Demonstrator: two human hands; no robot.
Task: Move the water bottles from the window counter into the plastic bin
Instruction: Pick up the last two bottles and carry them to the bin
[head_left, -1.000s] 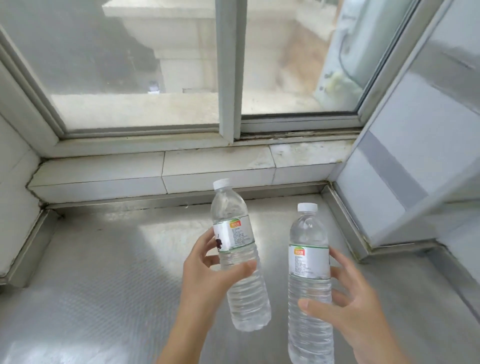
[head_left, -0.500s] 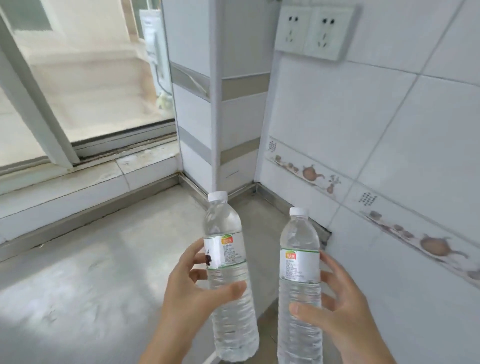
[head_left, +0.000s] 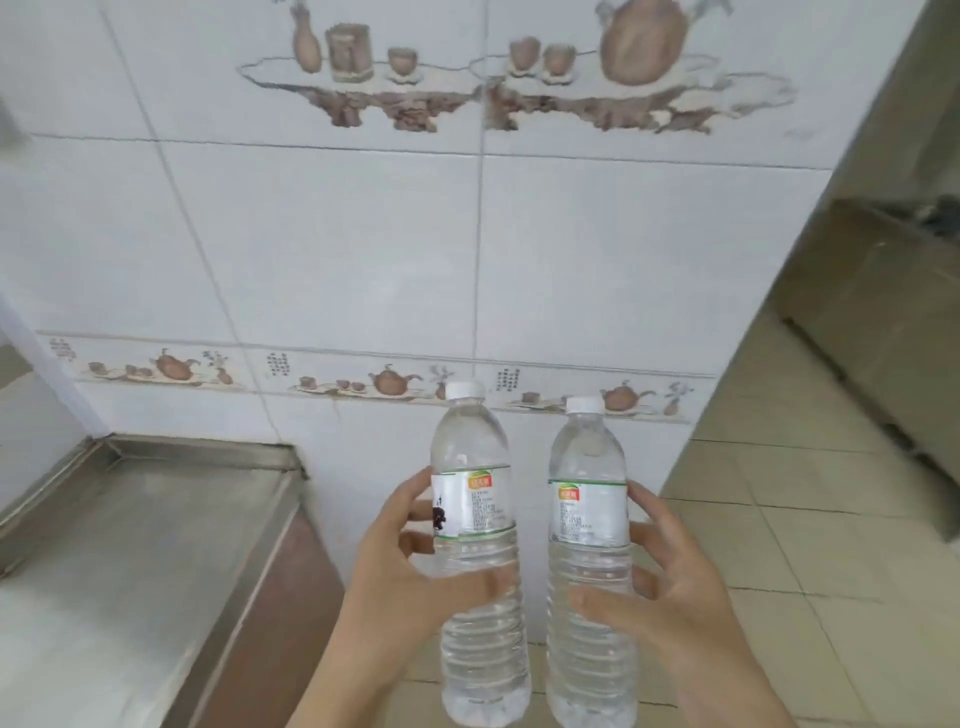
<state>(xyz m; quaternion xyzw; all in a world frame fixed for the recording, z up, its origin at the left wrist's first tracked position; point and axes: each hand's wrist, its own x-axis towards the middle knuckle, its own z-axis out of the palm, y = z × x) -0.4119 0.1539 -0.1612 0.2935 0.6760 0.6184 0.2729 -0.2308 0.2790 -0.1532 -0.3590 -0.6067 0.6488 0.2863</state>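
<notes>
Water bottles, left bottle (head_left: 478, 561) and right bottle (head_left: 589, 566), upright in mid-air, I've each grip, left hand (head_left: 410, 577) and right hand (head_left: 670, 592), wrapped round one for carrying; bin unseen, tabletop (head_left: 130, 545) left.

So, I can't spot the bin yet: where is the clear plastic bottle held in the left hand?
In the head view, the clear plastic bottle is upright, low centre, in the left hand, beside the right hand's bottle.
</notes>
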